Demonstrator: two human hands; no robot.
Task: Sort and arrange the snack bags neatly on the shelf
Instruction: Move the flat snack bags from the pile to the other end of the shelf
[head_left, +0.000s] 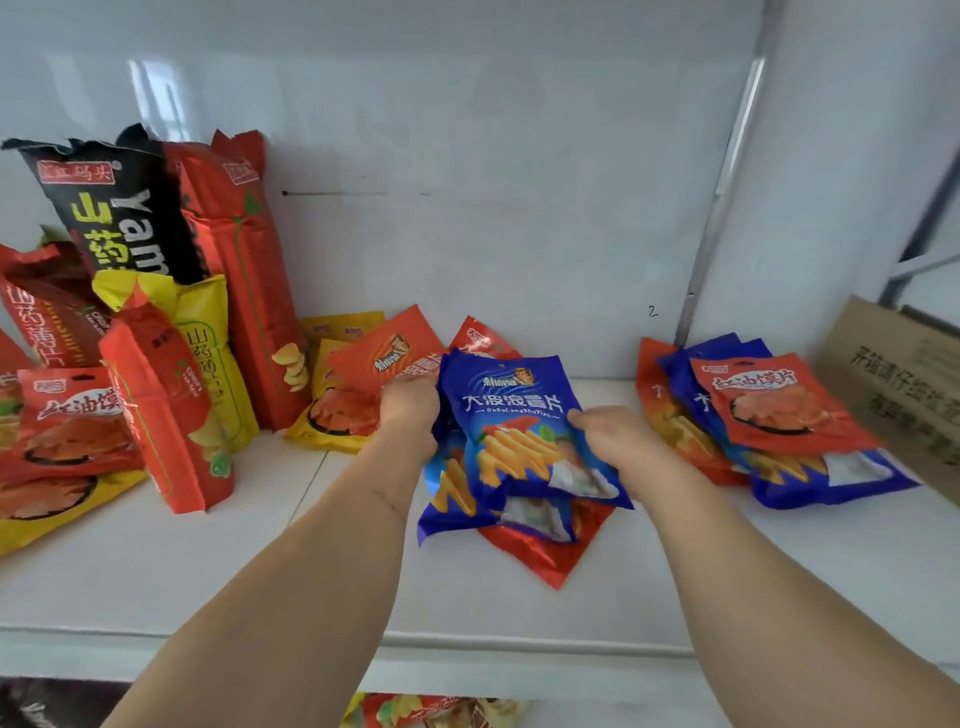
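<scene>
A blue snack bag (519, 415) lies on top of a small pile at the middle of the white shelf (260, 561), over another blue bag (452, 504) and a red bag (540, 556). My left hand (410, 410) grips the top blue bag's left edge. My right hand (618, 441) holds its right edge, thumb on the front. Behind my left hand lie an orange-red bag (384, 358) and yellow bags (332, 415).
Tall black (119, 218), red (244, 280) and yellow (208, 353) bags stand at the left, with flat red bags (72, 421) in front. A red and blue pile (769, 415) lies at the right beside a cardboard box (904, 384). A metal post (722, 197) rises behind.
</scene>
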